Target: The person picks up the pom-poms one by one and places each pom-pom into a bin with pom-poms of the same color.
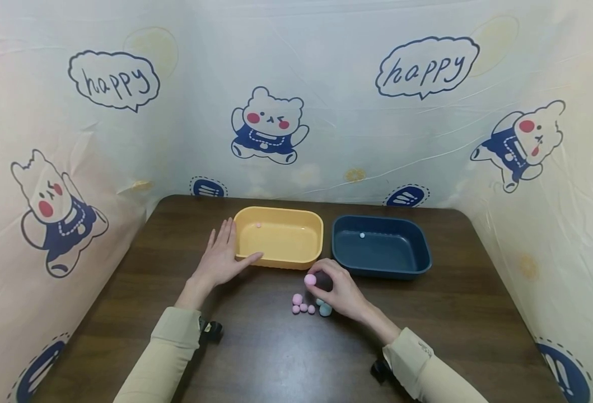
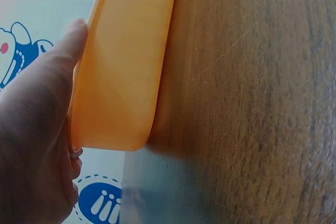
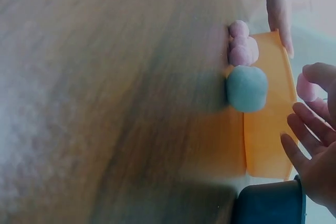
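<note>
A pink ball (image 1: 309, 279) is pinched between the thumb and fingers of my right hand (image 1: 344, 291), just in front of the yellow tray's near right corner. The right wrist view shows the same pink ball (image 3: 306, 87) held off the table. My left hand (image 1: 220, 257) rests with straight fingers on the left rim of the yellow tray (image 1: 278, 261). Several pink balls (image 1: 297, 299) lie on the table below the right hand. Beside them are blue-green balls (image 1: 325, 309), partly hidden by that hand. One small pink ball (image 1: 258, 225) sits inside the yellow tray.
To the right of the yellow tray stands a dark blue tray (image 1: 382, 274) with one small pale ball (image 1: 362, 235) in it. Both trays sit toward the back of the brown wooden table (image 1: 286, 358). A printed cloth (image 1: 326, 112) hangs behind and at the sides.
</note>
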Motion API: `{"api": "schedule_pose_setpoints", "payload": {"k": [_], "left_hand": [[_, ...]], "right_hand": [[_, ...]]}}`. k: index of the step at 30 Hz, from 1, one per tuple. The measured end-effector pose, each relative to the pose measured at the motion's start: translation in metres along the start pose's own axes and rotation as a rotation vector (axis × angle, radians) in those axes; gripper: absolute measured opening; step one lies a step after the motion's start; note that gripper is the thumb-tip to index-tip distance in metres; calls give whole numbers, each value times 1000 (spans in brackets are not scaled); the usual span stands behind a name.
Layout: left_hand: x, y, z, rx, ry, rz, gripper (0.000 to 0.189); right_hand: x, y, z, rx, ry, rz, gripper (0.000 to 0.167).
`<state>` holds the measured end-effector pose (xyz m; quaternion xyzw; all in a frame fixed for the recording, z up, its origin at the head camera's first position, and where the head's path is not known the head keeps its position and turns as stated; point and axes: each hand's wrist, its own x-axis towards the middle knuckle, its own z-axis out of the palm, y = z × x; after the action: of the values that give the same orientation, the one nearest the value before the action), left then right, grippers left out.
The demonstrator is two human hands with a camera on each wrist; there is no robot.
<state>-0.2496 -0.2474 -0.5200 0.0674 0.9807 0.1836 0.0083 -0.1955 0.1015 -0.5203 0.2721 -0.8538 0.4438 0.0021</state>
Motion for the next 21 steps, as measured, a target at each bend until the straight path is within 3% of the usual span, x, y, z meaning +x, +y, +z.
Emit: {"api": "schedule_pose_setpoints", "payload": {"k": [14,21], "left_hand": [[-1,0,-1,-9,-6,-1,132],[-2,1,-2,-22,-8,-1,132]], "right_hand": [[5,-4,2,4,11,13,28],[9,-5,1,-1,30,-25,26]]}}
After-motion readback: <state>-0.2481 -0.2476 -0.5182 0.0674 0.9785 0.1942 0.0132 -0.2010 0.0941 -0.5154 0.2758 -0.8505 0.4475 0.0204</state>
